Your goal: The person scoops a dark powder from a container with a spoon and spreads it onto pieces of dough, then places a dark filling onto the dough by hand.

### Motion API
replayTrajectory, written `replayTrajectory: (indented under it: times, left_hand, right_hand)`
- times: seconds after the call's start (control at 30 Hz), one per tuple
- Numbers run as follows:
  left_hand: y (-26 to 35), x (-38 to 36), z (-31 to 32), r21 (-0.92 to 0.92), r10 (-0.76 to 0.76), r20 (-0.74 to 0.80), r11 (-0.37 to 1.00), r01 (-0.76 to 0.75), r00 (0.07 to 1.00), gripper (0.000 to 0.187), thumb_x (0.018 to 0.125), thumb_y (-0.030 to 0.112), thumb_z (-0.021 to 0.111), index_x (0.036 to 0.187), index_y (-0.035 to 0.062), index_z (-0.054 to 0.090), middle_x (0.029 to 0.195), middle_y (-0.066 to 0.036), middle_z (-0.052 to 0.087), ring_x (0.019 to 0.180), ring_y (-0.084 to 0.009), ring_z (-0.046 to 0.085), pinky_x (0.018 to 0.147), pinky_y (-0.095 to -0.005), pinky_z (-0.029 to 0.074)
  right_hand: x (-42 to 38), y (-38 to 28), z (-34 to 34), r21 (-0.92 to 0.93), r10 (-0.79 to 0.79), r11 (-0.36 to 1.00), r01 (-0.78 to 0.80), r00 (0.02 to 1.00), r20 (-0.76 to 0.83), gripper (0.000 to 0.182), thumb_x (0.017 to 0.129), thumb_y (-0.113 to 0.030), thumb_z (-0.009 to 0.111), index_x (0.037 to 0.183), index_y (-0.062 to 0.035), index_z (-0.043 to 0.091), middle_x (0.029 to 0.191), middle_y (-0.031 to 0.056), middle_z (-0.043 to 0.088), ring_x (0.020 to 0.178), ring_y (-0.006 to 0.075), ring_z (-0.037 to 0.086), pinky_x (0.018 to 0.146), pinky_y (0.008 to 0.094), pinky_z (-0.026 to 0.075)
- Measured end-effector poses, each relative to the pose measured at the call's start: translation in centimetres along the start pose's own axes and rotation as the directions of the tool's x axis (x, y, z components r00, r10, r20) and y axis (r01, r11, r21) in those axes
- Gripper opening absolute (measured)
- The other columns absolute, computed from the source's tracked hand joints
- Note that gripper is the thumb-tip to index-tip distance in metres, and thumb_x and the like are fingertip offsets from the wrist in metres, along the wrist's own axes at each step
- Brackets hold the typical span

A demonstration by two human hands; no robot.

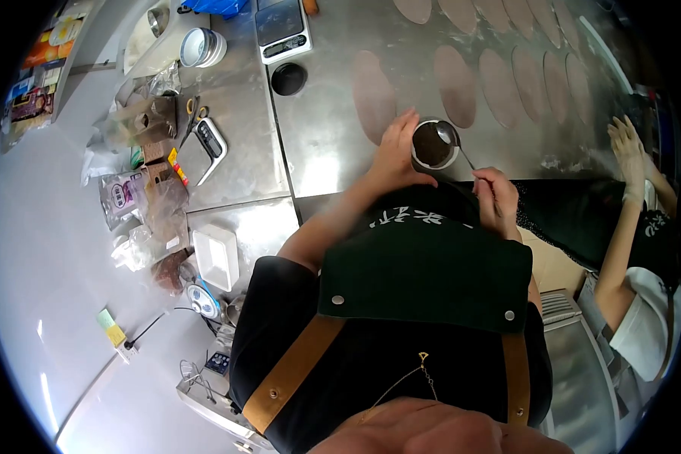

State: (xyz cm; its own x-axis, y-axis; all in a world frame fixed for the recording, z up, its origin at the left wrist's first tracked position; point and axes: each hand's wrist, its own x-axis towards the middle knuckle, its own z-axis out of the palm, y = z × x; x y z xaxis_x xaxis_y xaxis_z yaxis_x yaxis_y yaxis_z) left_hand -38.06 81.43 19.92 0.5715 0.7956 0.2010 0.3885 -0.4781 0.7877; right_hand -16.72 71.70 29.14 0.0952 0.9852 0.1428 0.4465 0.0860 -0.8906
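Note:
A white-rimmed round cup [414,155] stands at the near edge of the steel table, with a dark brown filling [431,145] inside it. My left hand [392,155] is wrapped around the cup's left side. In my right hand [498,198] is a metal spoon [448,135], held by the handle, with its bowl over the filling at the cup's right rim. Several flat, pinkish-brown ovals, such as this one [455,87], lie in rows on the table beyond the cup.
A digital scale [284,47] and a round black dish [288,79] sit at the back left. Scissors [191,117], a smaller scale [210,144], a white tray [216,257] and packaged goods lie further left. On the right, a co-worker's gloved hands [626,147] are at the table's side.

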Motion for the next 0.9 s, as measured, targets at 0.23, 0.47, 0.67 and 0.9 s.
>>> replayTrajectory:
  times: [0.23,0.47,0.67,0.9]
  left_hand:
    - [-0.4,1.6,1.4,-0.114,-0.038,-0.004,0.993,0.037,0.999,0.117,0.05,0.029,0.095,0.143,-0.0015,0.032,0.141,-0.024,0.043,0.128,-0.0408,0.045,0.106,-0.0451,0.039]
    - [-1.6,2.6,2.5,-0.173,0.082,-0.115,0.98,-0.101,0.99,0.103,0.051,0.025,0.094,0.136,0.0023,0.04,0.136,-0.021,0.049,0.126,-0.0383,0.049,0.103,-0.0439,0.043]
    - [-1.1,3.0,2.7,-0.19,0.067,-0.151,0.977,-0.095,0.986,0.095,0.052,0.022,0.093,0.131,0.0042,0.043,0.135,-0.019,0.05,0.125,-0.0373,0.05,0.103,-0.0436,0.043]
    - [-0.9,3.0,2.5,-0.205,0.037,-0.128,0.977,-0.063,0.991,0.094,0.052,0.02,0.092,0.13,0.0041,0.043,0.135,-0.018,0.051,0.124,-0.0372,0.05,0.102,-0.0438,0.043]
  right_hand:
    - [1.4,1.4,1.9,-0.243,-0.123,0.961,0.131,0.991,0.051,0.016,0.082,-0.001,0.069,0.097,-0.0036,0.066,0.084,0.0136,0.065,0.072,0.0337,0.064,0.061,0.0386,0.052]
    - [2.3,2.1,2.5,-0.307,-0.337,0.877,0.369,0.929,0.153,0.018,0.077,-0.001,0.071,0.094,-0.0055,0.067,0.085,0.0105,0.066,0.074,0.0298,0.065,0.062,0.0374,0.053]
    - [5.3,1.4,2.0,-0.322,-0.283,0.898,0.301,0.954,0.102,0.012,0.078,0.002,0.067,0.089,-0.0021,0.063,0.084,0.012,0.064,0.073,0.0309,0.064,0.061,0.0386,0.053]
    - [5.9,1.1,2.3,-0.385,-0.363,0.84,0.381,0.924,0.121,0.015,0.075,0.004,0.066,0.088,-0.0012,0.06,0.081,0.0122,0.062,0.071,0.031,0.063,0.06,0.0376,0.052]
